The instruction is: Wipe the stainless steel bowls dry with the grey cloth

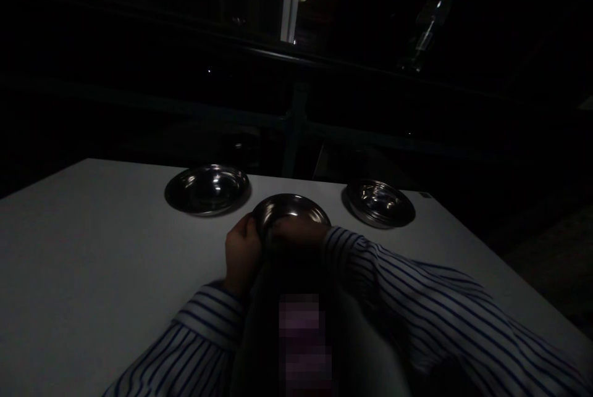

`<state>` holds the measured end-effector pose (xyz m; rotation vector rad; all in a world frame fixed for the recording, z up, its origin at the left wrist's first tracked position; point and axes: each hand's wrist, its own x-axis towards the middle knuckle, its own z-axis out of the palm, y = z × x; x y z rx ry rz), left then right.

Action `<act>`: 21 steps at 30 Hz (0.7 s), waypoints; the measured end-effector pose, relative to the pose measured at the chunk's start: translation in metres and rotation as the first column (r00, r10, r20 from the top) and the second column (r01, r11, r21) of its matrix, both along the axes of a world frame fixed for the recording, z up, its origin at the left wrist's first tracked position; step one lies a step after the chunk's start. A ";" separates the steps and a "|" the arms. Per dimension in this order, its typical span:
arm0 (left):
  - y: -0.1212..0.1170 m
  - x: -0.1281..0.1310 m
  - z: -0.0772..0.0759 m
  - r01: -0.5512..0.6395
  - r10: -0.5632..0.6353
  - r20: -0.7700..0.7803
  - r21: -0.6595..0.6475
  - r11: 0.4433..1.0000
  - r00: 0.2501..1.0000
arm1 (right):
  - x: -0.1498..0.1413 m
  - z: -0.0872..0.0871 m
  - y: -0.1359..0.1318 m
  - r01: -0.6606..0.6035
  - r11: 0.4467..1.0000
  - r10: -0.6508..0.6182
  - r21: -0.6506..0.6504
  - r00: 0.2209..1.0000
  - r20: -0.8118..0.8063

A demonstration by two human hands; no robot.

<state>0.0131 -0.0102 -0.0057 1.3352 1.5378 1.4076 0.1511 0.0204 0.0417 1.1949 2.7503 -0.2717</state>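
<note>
A shiny metal bowl stands in the middle of the table, straight in front of me. My left hand is closed on the left side of its rim, thumb near the edge. My right hand reaches across into the bowl from the right, its fingers curled down. Dimness hides what those fingers hold, if anything, and the bowl's near side is dark behind my hands.
A wider metal bowl sits at the back left of the white table. Metal bowls, seemingly stacked, are at the back right. Beyond the table's far edge, a clear plastic bottle stands on a dark ledge.
</note>
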 end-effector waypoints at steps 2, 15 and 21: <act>0.000 0.000 0.001 -0.001 0.001 -0.002 -0.001 1.000 1.000 | -0.002 -0.001 -0.003 -0.049 0.998 0.049 -0.036 0.999 -0.002; -0.003 0.000 0.005 -0.003 0.003 -0.005 -0.018 1.000 1.000 | -0.014 0.003 0.008 0.063 0.996 -0.065 0.060 0.998 0.020; -0.002 0.002 0.004 -0.006 0.006 0.008 -0.006 1.000 1.000 | -0.006 0.003 -0.011 -0.090 0.991 0.092 -0.101 0.996 0.010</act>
